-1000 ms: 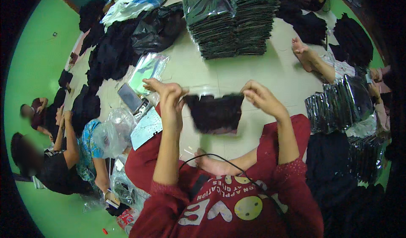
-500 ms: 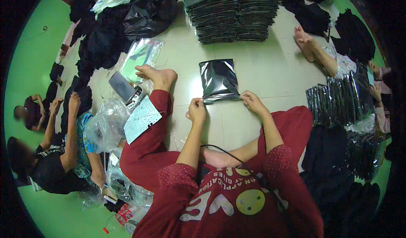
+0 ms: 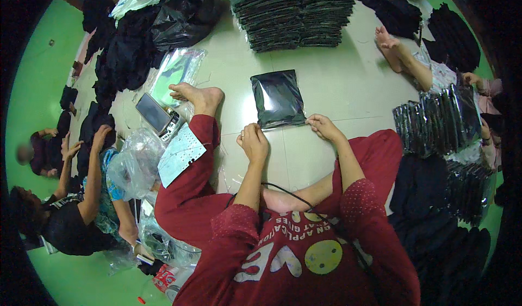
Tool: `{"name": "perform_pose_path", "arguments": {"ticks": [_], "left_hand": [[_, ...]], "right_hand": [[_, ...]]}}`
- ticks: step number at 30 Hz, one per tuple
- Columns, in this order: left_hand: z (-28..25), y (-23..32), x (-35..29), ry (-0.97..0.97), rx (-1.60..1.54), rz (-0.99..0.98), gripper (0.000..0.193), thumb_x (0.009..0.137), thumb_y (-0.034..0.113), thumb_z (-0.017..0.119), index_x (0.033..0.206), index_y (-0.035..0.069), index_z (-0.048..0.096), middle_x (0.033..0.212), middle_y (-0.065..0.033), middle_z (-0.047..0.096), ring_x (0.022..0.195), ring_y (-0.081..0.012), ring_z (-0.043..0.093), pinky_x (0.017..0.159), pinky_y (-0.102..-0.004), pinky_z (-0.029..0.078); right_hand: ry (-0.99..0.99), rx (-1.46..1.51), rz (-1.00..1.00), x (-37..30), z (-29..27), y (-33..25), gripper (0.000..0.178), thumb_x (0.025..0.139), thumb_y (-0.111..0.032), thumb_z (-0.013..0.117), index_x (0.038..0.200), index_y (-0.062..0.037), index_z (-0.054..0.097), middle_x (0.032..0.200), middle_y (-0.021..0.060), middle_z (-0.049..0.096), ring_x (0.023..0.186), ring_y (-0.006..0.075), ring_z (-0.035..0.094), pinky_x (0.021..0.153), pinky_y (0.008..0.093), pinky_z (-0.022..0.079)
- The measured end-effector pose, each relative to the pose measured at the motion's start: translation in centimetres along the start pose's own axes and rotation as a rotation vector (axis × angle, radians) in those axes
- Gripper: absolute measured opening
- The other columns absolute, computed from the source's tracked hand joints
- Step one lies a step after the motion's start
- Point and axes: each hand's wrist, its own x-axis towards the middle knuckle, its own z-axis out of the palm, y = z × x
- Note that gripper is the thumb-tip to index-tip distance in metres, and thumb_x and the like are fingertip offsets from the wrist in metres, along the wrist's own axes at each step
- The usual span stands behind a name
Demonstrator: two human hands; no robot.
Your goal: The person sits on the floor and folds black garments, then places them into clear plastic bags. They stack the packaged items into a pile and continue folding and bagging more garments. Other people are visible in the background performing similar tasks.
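Observation:
A folded black garment in a clear plastic bag (image 3: pixel 277 98) lies flat on the tiled floor in front of me. My right hand (image 3: pixel 326 128) pinches the near right corner of this bag between thumb and fingers. By the near left corner, my left hand (image 3: pixel 253 141) is closed with its fingers curled; whether it holds anything is too small to make out. The bag's near edge is a clear strip running between both hands.
A tall stack of bagged black garments (image 3: pixel 296 17) stands beyond. More bagged garments (image 3: pixel 435 122) stand at right, beside another person's legs. At left are a phone (image 3: pixel 153 113), a pale perforated sheet (image 3: pixel 182 153), clear plastic bags (image 3: pixel 136 159) and a seated person (image 3: pixel 76 213).
My left hand has turned and moved slightly off the bag's near left corner. The right hand keeps its pinch. The bag's near edge looks flatter, and the view has shifted a little.

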Motion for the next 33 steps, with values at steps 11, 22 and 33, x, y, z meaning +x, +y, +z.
{"name": "perform_pose_path", "arguments": {"ticks": [11, 22, 33], "left_hand": [[-1.8, 1.7, 1.2, -0.219, 0.298, -0.022, 0.044, 0.077, 0.009, 0.059, 0.120, 0.019, 0.060, 0.100, -0.0097, 0.052, 0.100, -0.0259, 0.048, 0.091, -0.0445, 0.030], [3.0, 6.7, 3.5, -0.454, 0.213, 0.799, 0.049, 0.088, 0.039, 0.050, 0.130, 0.015, 0.046, 0.143, -0.0086, 0.035, 0.135, -0.0285, 0.027, 0.105, -0.0590, 0.020], [-0.2, 4.9, -0.5, -0.523, 0.315, 0.695, 0.064, 0.084, 0.057, 0.049, 0.139, 0.028, 0.036, 0.150, -0.0069, 0.021, 0.137, -0.0282, 0.022, 0.103, -0.0651, 0.014]], "right_hand": [[0.014, -0.012, -0.067, 0.2, 0.2, 0.4, 0.015, 0.094, -0.015, 0.049, 0.096, -0.0032, 0.058, 0.063, -0.0053, 0.043, 0.050, 0.0045, 0.032, 0.044, 0.0202, 0.027], [0.103, -0.146, -0.138, 0.2, 0.5, 1.3, 0.016, 0.095, -0.018, 0.046, 0.099, -0.0082, 0.057, 0.063, -0.0026, 0.047, 0.047, 0.0061, 0.038, 0.041, 0.0214, 0.031], [0.220, -0.572, 0.022, -5.0, -4.1, -2.5, 0.038, 0.089, -0.004, 0.041, 0.127, -0.0059, 0.046, 0.082, 0.0108, 0.064, 0.061, 0.0154, 0.057, 0.062, 0.0298, 0.049]]}}
